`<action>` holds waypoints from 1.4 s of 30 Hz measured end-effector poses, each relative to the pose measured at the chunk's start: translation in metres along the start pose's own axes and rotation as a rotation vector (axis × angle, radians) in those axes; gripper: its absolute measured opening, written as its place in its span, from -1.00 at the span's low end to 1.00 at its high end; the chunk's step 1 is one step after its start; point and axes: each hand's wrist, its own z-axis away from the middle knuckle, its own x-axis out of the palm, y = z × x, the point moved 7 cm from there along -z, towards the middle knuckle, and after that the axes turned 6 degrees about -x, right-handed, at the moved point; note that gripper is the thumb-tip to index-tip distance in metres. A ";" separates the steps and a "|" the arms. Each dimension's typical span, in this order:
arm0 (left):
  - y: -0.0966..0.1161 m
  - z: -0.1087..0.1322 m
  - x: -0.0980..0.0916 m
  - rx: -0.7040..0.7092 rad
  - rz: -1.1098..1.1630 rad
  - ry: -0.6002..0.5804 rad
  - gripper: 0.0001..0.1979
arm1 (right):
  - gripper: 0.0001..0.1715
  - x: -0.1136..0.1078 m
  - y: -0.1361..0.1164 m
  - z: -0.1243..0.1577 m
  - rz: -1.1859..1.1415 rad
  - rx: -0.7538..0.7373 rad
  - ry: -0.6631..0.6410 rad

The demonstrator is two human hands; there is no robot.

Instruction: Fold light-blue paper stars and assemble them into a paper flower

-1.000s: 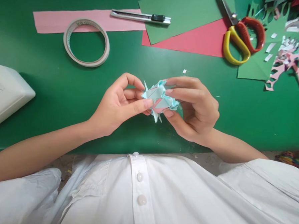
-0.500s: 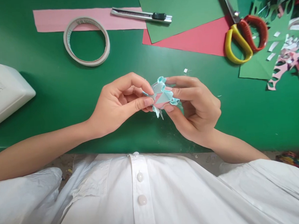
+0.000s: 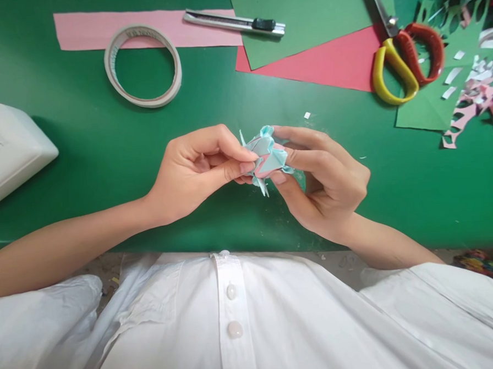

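Note:
A small folded paper piece (image 3: 270, 160), light blue with pink in its middle and curled tips round its edge, is held above the green table between both hands. My left hand (image 3: 207, 173) pinches its left side between thumb and forefinger; the other fingers curl behind. At the right side, my right hand (image 3: 322, 175) grips it with the thumb below and the fingers above. The underside of the paper piece is hidden.
On the green table (image 3: 209, 109) lie a tape roll (image 3: 177, 72), a pink strip (image 3: 85, 31), a cutter (image 3: 233, 23), green paper (image 3: 315, 10), red paper (image 3: 331, 70), scissors (image 3: 395, 66) and paper scraps (image 3: 475, 95). A white block (image 3: 13, 147) stands at the left.
My left thumb and forefinger have shifted slightly right over the paper piece, and a pointed blue tip now shows above them. My right hand's knuckles have moved slightly right.

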 end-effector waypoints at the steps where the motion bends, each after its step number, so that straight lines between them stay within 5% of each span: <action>1: 0.000 -0.001 0.000 0.025 -0.005 -0.007 -0.79 | -0.75 0.000 0.000 0.001 0.013 -0.006 -0.012; 6: 0.001 -0.002 -0.002 0.076 -0.033 -0.025 -0.81 | -0.70 -0.003 -0.003 0.000 0.091 -0.075 -0.035; 20: -0.006 -0.007 0.001 -0.080 0.068 -0.117 -0.78 | -0.77 -0.007 -0.012 -0.007 0.129 -0.240 0.059; 34: -0.006 -0.004 0.000 -0.116 0.063 -0.098 -0.81 | -0.66 0.001 -0.002 0.006 0.221 -0.146 -0.080; 42: -0.005 -0.003 0.000 -0.128 0.027 -0.076 -0.72 | -0.71 -0.004 -0.018 0.000 0.227 -0.252 0.015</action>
